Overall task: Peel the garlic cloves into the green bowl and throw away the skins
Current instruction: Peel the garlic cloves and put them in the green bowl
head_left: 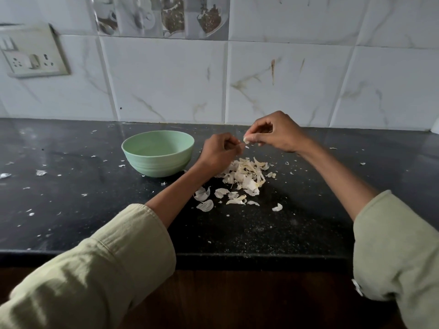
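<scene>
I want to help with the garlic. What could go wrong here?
The right hand pinches a garlic clove over the counter, beside the green bowl, so it might drop into the skin pile. The left hand peels above that pile; more skins may scatter like the bits already around.

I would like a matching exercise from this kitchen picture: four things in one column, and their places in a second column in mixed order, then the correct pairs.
Things
1. green bowl
2. pile of garlic skins
3. garlic clove
4. wall socket

Places
A. pinched in the right hand
B. on the tiled wall, upper left
C. on the black counter, left of the left hand
D. on the counter below both hands

Pairs: 1-C, 2-D, 3-A, 4-B
</scene>
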